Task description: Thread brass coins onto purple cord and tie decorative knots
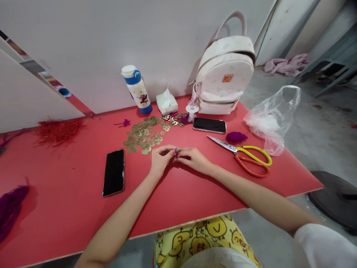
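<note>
My left hand (160,159) and my right hand (194,159) meet over the red table (69,223), fingertips pinched together on a small piece of purple thread (176,152); whether a coin is in it I cannot make out. Just beyond them lies a pile of brass coins (142,136). More coins tied with purple thread (176,119) lie farther back beside a white spool (192,110).
A black phone (114,172) lies left of my hands, a second phone (209,125) at the back right. Scissors (245,155) and a purple yarn ball (235,137) lie right. A bottle (137,88), tissues (166,102), backpack (225,76), plastic bag (272,115), red threads (59,130).
</note>
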Action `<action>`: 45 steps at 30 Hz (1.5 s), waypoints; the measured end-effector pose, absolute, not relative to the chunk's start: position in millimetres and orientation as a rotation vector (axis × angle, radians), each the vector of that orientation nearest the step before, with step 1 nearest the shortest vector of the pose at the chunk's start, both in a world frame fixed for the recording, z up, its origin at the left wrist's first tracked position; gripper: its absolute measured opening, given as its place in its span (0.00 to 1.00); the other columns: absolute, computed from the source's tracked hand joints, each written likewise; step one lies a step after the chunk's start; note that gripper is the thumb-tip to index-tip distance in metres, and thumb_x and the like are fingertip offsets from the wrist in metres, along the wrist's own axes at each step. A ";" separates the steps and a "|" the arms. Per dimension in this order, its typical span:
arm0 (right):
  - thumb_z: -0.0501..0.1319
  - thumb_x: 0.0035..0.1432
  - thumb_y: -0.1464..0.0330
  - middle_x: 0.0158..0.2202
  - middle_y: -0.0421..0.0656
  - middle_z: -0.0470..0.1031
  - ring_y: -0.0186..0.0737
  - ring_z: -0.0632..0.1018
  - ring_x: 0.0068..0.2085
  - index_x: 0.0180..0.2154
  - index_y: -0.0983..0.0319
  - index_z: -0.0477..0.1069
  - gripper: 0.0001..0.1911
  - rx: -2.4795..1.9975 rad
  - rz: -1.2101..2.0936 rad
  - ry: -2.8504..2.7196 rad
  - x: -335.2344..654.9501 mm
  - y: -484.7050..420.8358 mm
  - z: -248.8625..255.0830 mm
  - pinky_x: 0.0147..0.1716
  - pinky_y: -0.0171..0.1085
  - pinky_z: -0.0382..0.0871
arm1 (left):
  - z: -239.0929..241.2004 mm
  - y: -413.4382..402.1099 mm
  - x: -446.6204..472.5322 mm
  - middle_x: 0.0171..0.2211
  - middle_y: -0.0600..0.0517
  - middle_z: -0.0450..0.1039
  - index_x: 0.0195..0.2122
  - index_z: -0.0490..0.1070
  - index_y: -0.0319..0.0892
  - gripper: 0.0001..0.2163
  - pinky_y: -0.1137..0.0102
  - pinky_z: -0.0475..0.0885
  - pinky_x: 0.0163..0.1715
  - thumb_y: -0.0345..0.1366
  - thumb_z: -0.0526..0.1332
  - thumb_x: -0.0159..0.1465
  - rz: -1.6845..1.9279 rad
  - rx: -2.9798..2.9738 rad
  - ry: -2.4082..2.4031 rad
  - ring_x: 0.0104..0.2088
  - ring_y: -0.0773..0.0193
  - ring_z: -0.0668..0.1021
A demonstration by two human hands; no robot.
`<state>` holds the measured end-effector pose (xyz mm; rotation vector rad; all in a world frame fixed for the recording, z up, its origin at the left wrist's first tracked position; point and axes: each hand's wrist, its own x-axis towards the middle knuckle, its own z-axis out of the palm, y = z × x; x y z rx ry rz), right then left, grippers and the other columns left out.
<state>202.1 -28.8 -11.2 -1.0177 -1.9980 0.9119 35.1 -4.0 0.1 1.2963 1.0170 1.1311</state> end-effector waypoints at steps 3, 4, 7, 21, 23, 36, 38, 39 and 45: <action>0.56 0.66 0.68 0.37 0.43 0.77 0.39 0.77 0.38 0.37 0.59 0.76 0.10 -1.005 0.858 -2.064 202.0 -33.1 -8.9 0.40 0.37 0.69 | 1.3 -3.4 34.2 0.27 0.48 0.80 0.27 0.80 0.41 0.05 0.70 0.74 0.32 0.36 0.68 0.51 1.141 1.347 1.141 0.29 0.63 0.78; 0.56 0.66 0.67 0.38 0.44 0.76 0.40 0.76 0.40 0.36 0.59 0.76 0.10 -1.009 0.800 -2.073 202.2 -34.0 -7.8 0.41 0.38 0.69 | 1.1 -3.1 33.8 0.27 0.49 0.80 0.28 0.80 0.41 0.05 0.70 0.73 0.30 0.36 0.68 0.51 1.129 1.356 1.177 0.28 0.63 0.78; 0.57 0.65 0.65 0.42 0.47 0.73 0.43 0.73 0.44 0.36 0.58 0.77 0.10 -1.059 0.598 -2.057 203.9 -34.6 -3.9 0.43 0.41 0.69 | -0.7 -1.9 33.0 0.26 0.49 0.79 0.28 0.80 0.40 0.07 0.71 0.71 0.26 0.38 0.68 0.51 1.112 1.361 1.232 0.25 0.64 0.76; 0.56 0.66 0.63 0.43 0.47 0.75 0.43 0.73 0.43 0.37 0.56 0.78 0.12 -0.993 0.429 -2.138 208.7 -32.7 -0.6 0.41 0.43 0.69 | -3.2 -0.3 33.3 0.26 0.49 0.79 0.28 0.79 0.40 0.08 0.70 0.71 0.28 0.39 0.68 0.51 1.160 1.349 1.236 0.26 0.64 0.77; 0.55 0.67 0.63 0.43 0.46 0.76 0.43 0.74 0.43 0.38 0.55 0.78 0.13 -0.988 0.449 -2.134 208.6 -32.2 -1.4 0.42 0.42 0.69 | -3.6 -0.5 33.5 0.26 0.49 0.79 0.28 0.79 0.40 0.08 0.71 0.71 0.27 0.39 0.68 0.51 1.170 1.344 1.241 0.26 0.64 0.77; 0.56 0.66 0.63 0.34 0.41 0.83 0.36 0.79 0.28 0.41 0.56 0.78 0.12 -1.033 0.470 -2.224 208.9 -36.8 -11.6 0.28 0.33 0.61 | -2.8 -2.5 32.8 0.23 0.50 0.78 0.29 0.79 0.39 0.08 0.72 0.70 0.26 0.38 0.65 0.54 1.116 1.467 1.330 0.24 0.65 0.76; 0.56 0.66 0.64 0.36 0.42 0.82 0.37 0.79 0.32 0.40 0.58 0.78 0.12 -0.992 0.448 -2.193 208.3 -36.7 -9.0 0.30 0.33 0.62 | -2.8 -3.8 33.6 0.25 0.50 0.79 0.29 0.79 0.39 0.07 0.72 0.71 0.28 0.37 0.65 0.55 1.093 1.514 1.331 0.25 0.65 0.77; 0.55 0.67 0.65 0.37 0.43 0.82 0.38 0.79 0.34 0.40 0.58 0.77 0.12 -0.989 0.443 -2.163 208.1 -36.4 -7.7 0.31 0.33 0.63 | -2.9 -4.4 34.0 0.26 0.50 0.79 0.29 0.78 0.39 0.06 0.71 0.72 0.29 0.36 0.65 0.55 1.086 1.538 1.322 0.26 0.65 0.78; 0.55 0.66 0.68 0.31 0.43 0.75 0.36 0.74 0.31 0.36 0.60 0.75 0.10 -1.122 0.588 -1.776 209.1 -30.4 -2.2 0.32 0.34 0.65 | -4.3 -4.7 33.5 0.31 0.49 0.81 0.30 0.79 0.40 0.05 0.70 0.74 0.35 0.34 0.64 0.57 1.044 1.679 1.235 0.32 0.63 0.80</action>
